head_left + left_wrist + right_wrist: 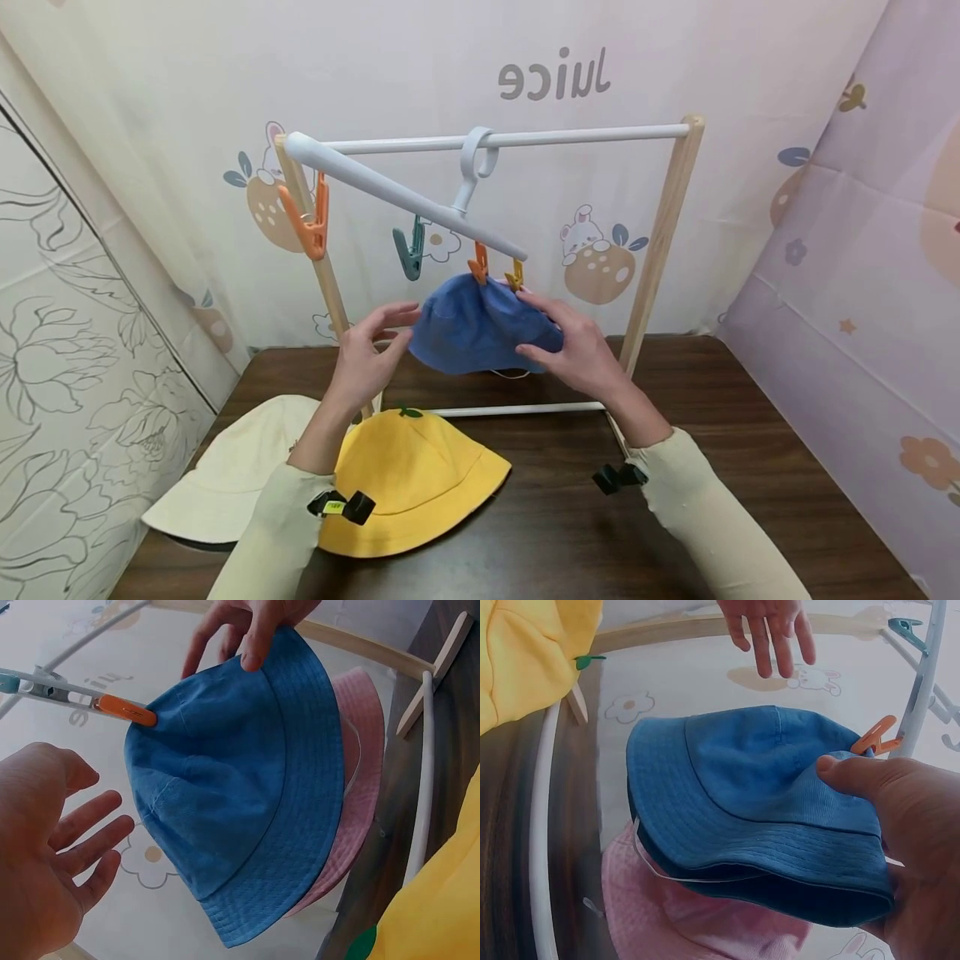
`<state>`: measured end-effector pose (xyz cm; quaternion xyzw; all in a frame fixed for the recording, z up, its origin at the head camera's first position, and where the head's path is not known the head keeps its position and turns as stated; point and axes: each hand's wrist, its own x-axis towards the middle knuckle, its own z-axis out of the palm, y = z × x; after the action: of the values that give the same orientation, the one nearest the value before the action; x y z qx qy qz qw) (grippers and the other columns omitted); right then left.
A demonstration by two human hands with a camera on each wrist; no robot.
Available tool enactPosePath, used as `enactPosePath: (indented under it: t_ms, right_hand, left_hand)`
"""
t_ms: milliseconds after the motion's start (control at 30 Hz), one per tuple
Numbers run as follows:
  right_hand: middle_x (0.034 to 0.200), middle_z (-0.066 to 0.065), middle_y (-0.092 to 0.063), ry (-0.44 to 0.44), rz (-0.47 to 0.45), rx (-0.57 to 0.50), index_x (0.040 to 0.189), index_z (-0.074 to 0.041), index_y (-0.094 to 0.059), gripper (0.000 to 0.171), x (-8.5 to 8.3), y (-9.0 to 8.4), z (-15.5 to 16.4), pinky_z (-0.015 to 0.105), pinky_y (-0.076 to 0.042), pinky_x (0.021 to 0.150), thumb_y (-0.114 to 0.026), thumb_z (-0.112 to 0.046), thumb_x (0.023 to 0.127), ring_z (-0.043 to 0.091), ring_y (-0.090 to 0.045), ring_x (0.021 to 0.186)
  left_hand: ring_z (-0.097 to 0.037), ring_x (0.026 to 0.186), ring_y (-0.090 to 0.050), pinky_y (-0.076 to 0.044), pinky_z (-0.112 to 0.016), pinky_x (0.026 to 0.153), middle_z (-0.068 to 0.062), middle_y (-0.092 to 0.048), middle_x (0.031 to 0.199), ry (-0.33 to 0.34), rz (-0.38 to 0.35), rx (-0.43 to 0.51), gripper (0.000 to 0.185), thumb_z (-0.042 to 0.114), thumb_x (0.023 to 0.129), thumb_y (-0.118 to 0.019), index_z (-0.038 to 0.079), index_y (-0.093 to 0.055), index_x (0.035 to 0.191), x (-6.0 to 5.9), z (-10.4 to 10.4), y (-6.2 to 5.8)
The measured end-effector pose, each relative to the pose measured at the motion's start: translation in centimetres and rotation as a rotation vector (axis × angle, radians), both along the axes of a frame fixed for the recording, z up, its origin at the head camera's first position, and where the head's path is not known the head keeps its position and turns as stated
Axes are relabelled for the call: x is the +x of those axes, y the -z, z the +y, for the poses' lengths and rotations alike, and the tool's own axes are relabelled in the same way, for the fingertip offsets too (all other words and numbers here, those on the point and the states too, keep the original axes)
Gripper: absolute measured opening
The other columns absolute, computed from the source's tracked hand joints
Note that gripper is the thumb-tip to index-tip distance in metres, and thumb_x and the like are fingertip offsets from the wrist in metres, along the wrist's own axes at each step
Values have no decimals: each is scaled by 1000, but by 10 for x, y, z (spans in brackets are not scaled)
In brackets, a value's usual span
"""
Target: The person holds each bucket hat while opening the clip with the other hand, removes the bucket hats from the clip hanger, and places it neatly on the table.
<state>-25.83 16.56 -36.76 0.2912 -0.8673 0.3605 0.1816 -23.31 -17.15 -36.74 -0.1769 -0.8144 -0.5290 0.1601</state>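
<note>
Hanging from an orange clip (478, 265) on a tilted white hanger (405, 198), the blue hat (480, 327) sits right between the two hands, above the dark table (750, 467).

Far to the left, a cream hat (225, 475) lies flat on the table. Next to it lies a yellow hat (412, 483) with a tiny green stem on top.

Then comes the left hand (367, 354). Its fingers are spread wide and straight. It holds nothing. In the left wrist view there is a gap between this hand (52, 855) and the blue hat, so it is near but not touching.

In the middle is the blue hat itself. The clip bites its brim at the top. Its round top bulges toward the left hand and the person, and the open side faces away toward the wall. The hat hangs down long from the clip, and its brim runs across from one hand to the other. A pink hat (697, 915) hides just behind it.

On the right, the right hand (573, 350) is the nearer one. It pinches the hat's brim, thumb on the outside and fingers tucked behind.

The hanger hooks over the top bar of a wooden rack (663, 233).
</note>
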Motion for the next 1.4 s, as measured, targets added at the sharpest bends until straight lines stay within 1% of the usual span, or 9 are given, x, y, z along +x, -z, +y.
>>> enactPosePath:
  t_ms: [167,400,533,733,867,967,1100,1200,1400]
  right_hand:
    - [169,20,-59,3,-12,2,167,-14,-54,78,-1,-1,0,67,-53,122,-89,-11,98,44,-61,152]
    - [167,21,-61,-1,10,-16,167,-12,-54,76,-3,-1,0,67,-53,122,-87,-8,98,45,-63,150]
    - [166,20,-62,-4,15,-13,166,-13,-54,77,-3,-2,0,67,-54,121,-89,-9,97,45,-64,148]
    - [167,17,-61,-14,-14,12,168,-17,-53,81,-3,-6,-1,66,-57,118,-91,-12,96,43,-64,148]
    - [169,17,-60,-15,-29,25,168,-17,-52,82,-2,-8,-2,66,-57,119,-90,-13,97,43,-63,149]
    - [170,17,-59,-4,-23,41,169,-17,-51,81,-2,-9,-3,67,-56,120,-90,-13,97,43,-63,150]
    - [170,17,-59,12,1,63,169,-18,-51,82,-1,-9,-5,67,-54,121,-90,-15,97,43,-62,151]
    - [170,16,-59,23,17,77,170,-20,-50,83,-1,-10,-7,67,-56,120,-91,-16,97,43,-63,150]
    - [169,16,-60,44,41,99,170,-22,-50,84,1,-12,-10,67,-58,116,-91,-17,97,43,-64,149]
  left_hand:
    - [-34,139,-73,-58,-58,116,-14,-77,147,2,16,-11,39,8,112,-67,11,-68,151,-1,4,-4]
    - [-38,139,-72,-58,-57,116,-19,-76,147,22,42,2,39,5,112,-66,6,-67,150,-3,9,-7]
    - [-39,139,-72,-59,-52,115,-19,-77,147,30,61,7,39,5,111,-67,6,-67,150,-4,12,-9]
    - [-36,141,-71,-59,-43,114,-18,-76,149,38,75,8,41,6,111,-68,6,-66,152,-5,14,-12]
    - [-35,142,-70,-58,-42,114,-17,-76,150,47,76,19,41,7,111,-67,6,-66,152,-6,16,-14]
    - [-36,142,-70,-58,-44,115,-18,-75,150,51,80,27,41,6,111,-67,5,-66,152,-7,17,-15]
    - [-37,143,-70,-57,-37,113,-19,-75,151,62,80,37,41,7,112,-67,4,-65,153,-9,19,-16]
    - [-37,143,-70,-57,-35,113,-19,-75,151,71,81,45,41,6,112,-66,5,-65,153,-11,21,-18]
    - [-37,143,-70,-57,-44,115,-20,-74,152,80,86,46,42,6,112,-67,5,-64,154,-12,26,-21]
